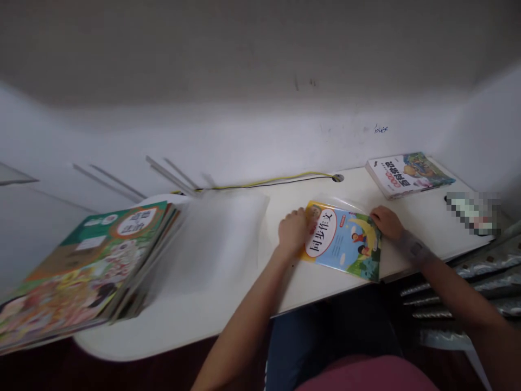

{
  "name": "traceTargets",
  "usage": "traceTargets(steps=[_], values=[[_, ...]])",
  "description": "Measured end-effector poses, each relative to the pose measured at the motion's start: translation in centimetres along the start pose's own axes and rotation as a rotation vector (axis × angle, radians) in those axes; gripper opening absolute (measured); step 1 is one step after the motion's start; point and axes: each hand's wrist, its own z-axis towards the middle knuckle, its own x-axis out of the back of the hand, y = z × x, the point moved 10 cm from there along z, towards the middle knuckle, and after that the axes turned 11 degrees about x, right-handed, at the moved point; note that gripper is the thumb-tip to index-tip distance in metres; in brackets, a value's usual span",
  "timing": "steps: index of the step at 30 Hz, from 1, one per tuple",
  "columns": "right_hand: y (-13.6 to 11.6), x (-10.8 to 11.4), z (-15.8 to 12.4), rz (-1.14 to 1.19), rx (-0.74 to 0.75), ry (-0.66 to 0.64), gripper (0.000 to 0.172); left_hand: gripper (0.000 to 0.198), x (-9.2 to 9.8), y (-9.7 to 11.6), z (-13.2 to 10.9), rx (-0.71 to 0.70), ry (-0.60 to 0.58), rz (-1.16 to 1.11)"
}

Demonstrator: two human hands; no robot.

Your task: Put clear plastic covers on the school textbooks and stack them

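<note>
A thin book (pixel 342 241) with a yellow and blue cover lies on the desk in front of me, turned at an angle. A clear plastic book cover (pixel 345 203) shows as a bent, shiny strip past its far edge. My left hand (pixel 293 231) is closed at the book's yellow left edge, its fingers curled in. At the far right corner, my right hand (pixel 386 221) is closed, with thumb and fingers pinched at the clear cover along the book's edge. Which layers lie between those fingers is partly hidden.
A stack of books (pixel 97 255) rises at the left, beside translucent plastic sheets (pixel 220 233). Another small pile of books (pixel 409 174) lies at the back right of the white desk (pixel 195 326). Near it is a blurred-out flat object (pixel 472 213). A yellow cable (pixel 277 179) runs along the wall.
</note>
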Motion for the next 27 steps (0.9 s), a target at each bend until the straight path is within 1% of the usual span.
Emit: traceTargets(steps=[2,3,5,7,10,13,17,22,24,27], values=[[-0.4,-0.6,2.3,0.034,0.06,-0.007,0.021,0.048,-0.3,-2.6,3.1,0.132,-0.024,-0.142],[-0.7,-0.9,3.2,0.052,0.09,-0.011,0.02,0.047,-0.7,-3.4,4.4,0.167,-0.036,-0.183],[-1.2,-1.3,4.7,0.089,0.144,-0.017,0.018,0.043,-1.4,-4.4,6.4,0.212,-0.036,-0.233],[-1.4,-1.7,5.7,0.121,0.182,-0.018,0.017,0.037,-1.7,-5.1,7.3,0.248,-0.011,-0.258],[-1.1,-2.0,6.6,0.148,0.204,-0.013,0.017,0.028,-2.0,-5.8,7.5,0.296,0.039,-0.289],[-0.5,-2.5,7.5,0.154,0.194,-0.007,0.016,0.021,-2.2,-6.2,7.3,0.33,0.088,-0.308],[0.4,-3.3,8.9,0.121,0.093,0.033,0.015,0.013,-2.2,-6.4,7.2,0.362,0.127,-0.325],[0.8,-3.7,9.4,0.036,-0.064,0.156,0.021,0.01,-1.7,-6.8,6.4,0.384,0.184,-0.367],[0.6,-3.5,9.0,0.017,-0.093,0.203,0.026,0.008,-1.7,-7.1,6.0,0.395,0.2,-0.404],[0.6,-2.9,8.4,-0.003,-0.115,0.264,0.038,0.007,-1.7,-7.7,5.5,0.408,0.222,-0.478]])
